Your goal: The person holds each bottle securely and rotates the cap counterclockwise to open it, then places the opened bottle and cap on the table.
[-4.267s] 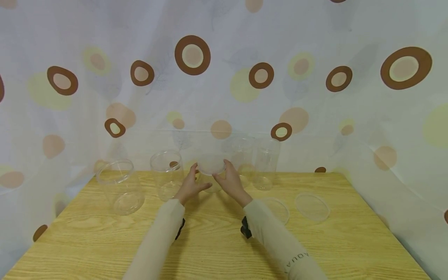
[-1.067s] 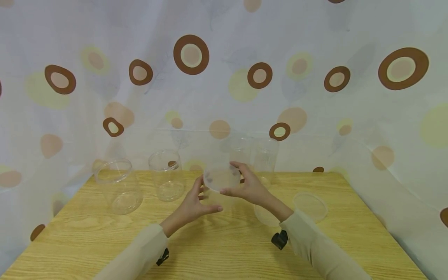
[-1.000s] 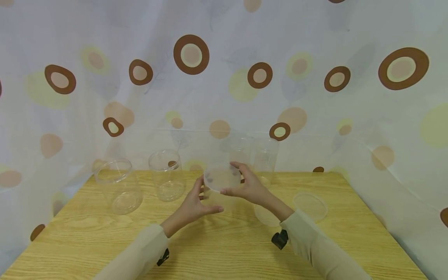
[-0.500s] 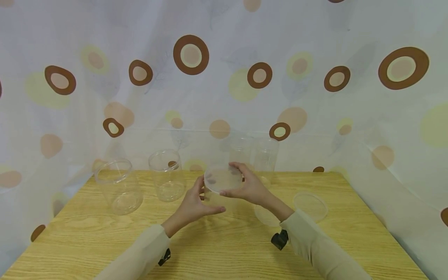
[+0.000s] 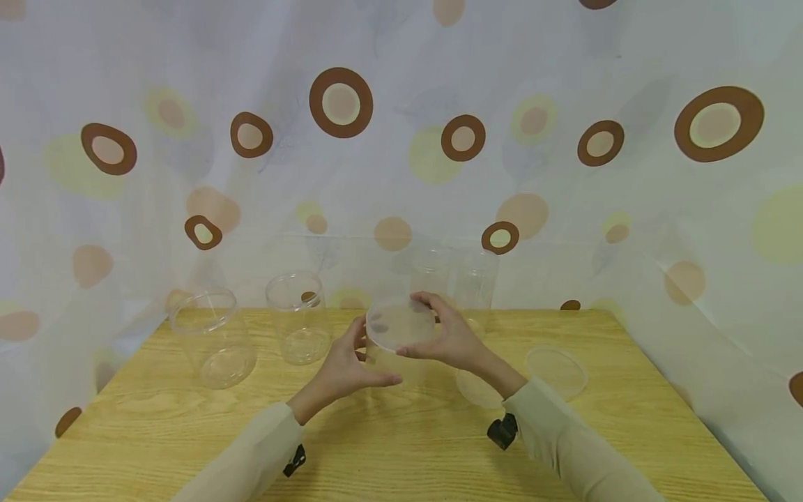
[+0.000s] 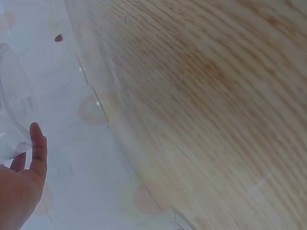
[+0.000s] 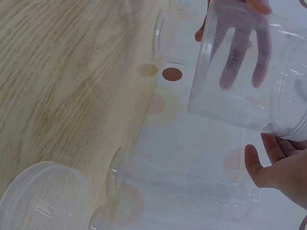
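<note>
In the head view a clear plastic jar (image 5: pixel 387 362) is raised above the table between both hands, with a translucent lid (image 5: pixel 399 322) at its top. My left hand (image 5: pixel 348 362) grips the jar's side; through its wall in the right wrist view those fingers (image 7: pixel 235 60) spread behind the body. My right hand (image 5: pixel 450 340) holds the lid by its edge, thumb at the near side and fingers at the far side. The jar's threaded neck (image 7: pixel 283 110) lies close to my right fingers in the right wrist view.
Two wide open jars stand left, one at the table's left (image 5: pixel 213 341) and one nearer the middle (image 5: pixel 297 317). Two tall narrow clear jars (image 5: pixel 473 286) stand back right. Two loose lids lie right, one (image 5: pixel 556 369) fully seen, another (image 5: pixel 473 389) partly behind my right forearm.
Since the oldest frame, both hands have brought the jar up and nearer from the table's back, and my right hand has shifted to its right side. In the last second almost nothing moves.
</note>
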Available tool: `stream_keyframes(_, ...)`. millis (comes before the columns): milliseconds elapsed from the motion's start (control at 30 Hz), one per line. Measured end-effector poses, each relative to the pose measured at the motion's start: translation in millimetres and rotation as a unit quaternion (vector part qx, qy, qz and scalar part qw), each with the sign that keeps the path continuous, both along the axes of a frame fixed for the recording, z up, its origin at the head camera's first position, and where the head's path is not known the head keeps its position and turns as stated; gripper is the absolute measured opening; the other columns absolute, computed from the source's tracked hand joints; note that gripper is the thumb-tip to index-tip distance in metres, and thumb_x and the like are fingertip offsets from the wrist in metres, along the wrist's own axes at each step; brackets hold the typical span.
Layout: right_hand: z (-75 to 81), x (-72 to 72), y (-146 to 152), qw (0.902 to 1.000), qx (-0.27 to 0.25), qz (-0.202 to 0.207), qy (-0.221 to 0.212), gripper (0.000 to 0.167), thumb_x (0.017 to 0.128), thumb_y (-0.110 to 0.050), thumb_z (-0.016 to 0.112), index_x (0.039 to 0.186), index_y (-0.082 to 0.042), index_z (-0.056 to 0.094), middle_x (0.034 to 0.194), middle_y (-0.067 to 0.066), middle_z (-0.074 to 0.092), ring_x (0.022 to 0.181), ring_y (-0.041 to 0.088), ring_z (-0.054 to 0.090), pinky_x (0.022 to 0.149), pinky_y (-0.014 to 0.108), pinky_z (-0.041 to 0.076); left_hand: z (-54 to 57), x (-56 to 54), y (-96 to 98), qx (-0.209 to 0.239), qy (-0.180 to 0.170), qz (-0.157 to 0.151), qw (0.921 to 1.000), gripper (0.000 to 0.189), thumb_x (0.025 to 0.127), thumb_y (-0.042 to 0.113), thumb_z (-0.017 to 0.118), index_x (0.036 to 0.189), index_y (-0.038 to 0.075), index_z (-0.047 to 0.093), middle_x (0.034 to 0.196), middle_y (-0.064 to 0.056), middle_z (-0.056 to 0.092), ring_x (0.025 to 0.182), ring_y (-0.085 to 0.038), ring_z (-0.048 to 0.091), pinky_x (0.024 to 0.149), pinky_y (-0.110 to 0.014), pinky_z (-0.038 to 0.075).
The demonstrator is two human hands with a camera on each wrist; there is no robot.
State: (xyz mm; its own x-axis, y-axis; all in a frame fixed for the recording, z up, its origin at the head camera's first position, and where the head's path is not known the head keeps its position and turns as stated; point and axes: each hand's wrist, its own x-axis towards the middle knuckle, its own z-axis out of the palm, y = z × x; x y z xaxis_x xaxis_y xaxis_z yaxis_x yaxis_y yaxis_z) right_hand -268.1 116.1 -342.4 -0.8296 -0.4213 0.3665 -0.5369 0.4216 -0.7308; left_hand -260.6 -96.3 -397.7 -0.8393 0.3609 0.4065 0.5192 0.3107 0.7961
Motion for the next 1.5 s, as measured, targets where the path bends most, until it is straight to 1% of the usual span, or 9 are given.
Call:
stream_keyframes(133, -0.6, 0.2, -0.8, 1.0000, -0.003, -0.003, -0.003, 0.085, 0.066, -0.030, 0.082, 0.135, -0.008, 0.037, 0.136, 0.012, 0.042, 0.116, 0.028, 0.045, 0.093, 0.049, 0.041, -1.1, -0.6, -0.3, 0.008, -0.008, -0.019, 0.9997, 0.095, 0.065, 0.021, 0.083, 0.140, 0.027, 0.026, 0.133, -0.004, 0.044, 0.110, -0.027, 0.053, 0.083, -0.040, 0.047)
stream_keyframes(333, 0.2, 2.1, -3.5, 0.9997, -0.010, -0.003, -0.023, 0.090, 0.069, -0.034, 0.079, 0.139, -0.008, 0.030, 0.140, 0.014, 0.034, 0.115, 0.031, 0.044, 0.088, 0.047, 0.043, -1.9, -0.4, 0.4, 0.032, -0.043, -0.052, 0.9972, 0.095, 0.070, 0.018, 0.079, 0.143, 0.025, 0.019, 0.139, -0.004, 0.034, 0.118, -0.026, 0.044, 0.095, -0.049, 0.040)
stream_keyframes(633, 1.2, 1.8, -4.1, 0.9988, -0.001, 0.003, -0.050, 0.093, 0.068, -0.039, 0.079, 0.142, -0.011, 0.028, 0.144, 0.013, 0.031, 0.118, 0.034, 0.043, 0.091, 0.053, 0.042, -2.3, 2.1, 4.0, 0.021, -0.031, -0.020, 0.9991, 0.103, 0.066, 0.021, 0.083, 0.145, 0.017, 0.017, 0.140, -0.006, 0.035, 0.122, -0.024, 0.039, 0.092, -0.045, 0.042)
stream_keyframes(700, 1.4, 1.8, -4.0, 0.9988, -0.002, 0.004, -0.048, 0.092, 0.069, -0.039, 0.079, 0.141, -0.013, 0.028, 0.143, 0.012, 0.031, 0.117, 0.033, 0.044, 0.090, 0.050, 0.043, 0.3, 4.0, 4.5, 0.018, -0.021, -0.016, 0.9995, 0.101, 0.065, 0.018, 0.083, 0.144, 0.015, 0.020, 0.138, -0.007, 0.038, 0.120, -0.024, 0.041, 0.089, -0.045, 0.044)
stream_keyframes(833, 1.4, 1.8, -4.1, 0.9987, -0.018, 0.011, -0.046, 0.089, 0.069, -0.036, 0.079, 0.140, -0.013, 0.031, 0.142, 0.012, 0.033, 0.114, 0.035, 0.045, 0.087, 0.050, 0.044, 14.2, 13.4, 4.7, 0.013, 0.005, -0.017, 0.9998, 0.096, 0.065, 0.012, 0.083, 0.141, 0.009, 0.025, 0.132, -0.013, 0.044, 0.112, -0.028, 0.048, 0.083, -0.045, 0.046)
stream_keyframes(933, 0.9, 1.5, -4.7, 0.9986, -0.031, 0.017, -0.040, 0.086, 0.068, -0.033, 0.080, 0.138, -0.013, 0.034, 0.140, 0.012, 0.035, 0.112, 0.037, 0.046, 0.086, 0.051, 0.045, 25.3, 21.0, 4.4, 0.014, 0.002, -0.022, 0.9997, 0.095, 0.065, 0.011, 0.082, 0.141, 0.008, 0.026, 0.131, -0.017, 0.046, 0.108, -0.028, 0.051, 0.081, -0.044, 0.046)
stream_keyframes(1067, -0.5, 0.4, -4.9, 0.9988, -0.037, 0.020, -0.024, 0.083, 0.067, -0.030, 0.081, 0.135, -0.013, 0.037, 0.138, 0.011, 0.038, 0.111, 0.036, 0.048, 0.084, 0.048, 0.045, 29.2, 24.0, 3.3, 0.010, -0.006, -0.024, 0.9996, 0.096, 0.065, 0.011, 0.082, 0.142, 0.010, 0.026, 0.129, -0.015, 0.049, 0.103, -0.023, 0.055, 0.080, -0.039, 0.047)
stream_keyframes(1233, -1.8, -2.3, -1.5, 0.9974, -0.039, 0.057, -0.019, 0.080, 0.068, -0.028, 0.081, 0.135, -0.013, 0.039, 0.137, 0.012, 0.040, 0.113, 0.028, 0.047, 0.089, 0.043, 0.044, 26.3, 21.2, -0.3, 0.014, -0.009, -0.048, 0.9987, 0.096, 0.064, 0.008, 0.082, 0.142, 0.013, 0.027, 0.125, -0.010, 0.053, 0.093, -0.018, 0.058, 0.073, -0.035, 0.049)
stream_keyframes(1500, 2.3, -7.9, 9.7, 0.9855, -0.019, 0.158, -0.058, 0.079, 0.074, -0.021, 0.077, 0.140, -0.013, 0.032, 0.136, 0.010, 0.039, 0.122, 0.026, 0.041, 0.094, 0.043, 0.040, 21.6, 12.3, -7.0, 0.043, -0.040, -0.129, 0.9898, 0.098, 0.065, 0.003, 0.080, 0.144, 0.016, 0.023, 0.131, -0.011, 0.046, 0.096, -0.011, 0.053, 0.074, -0.038, 0.049)
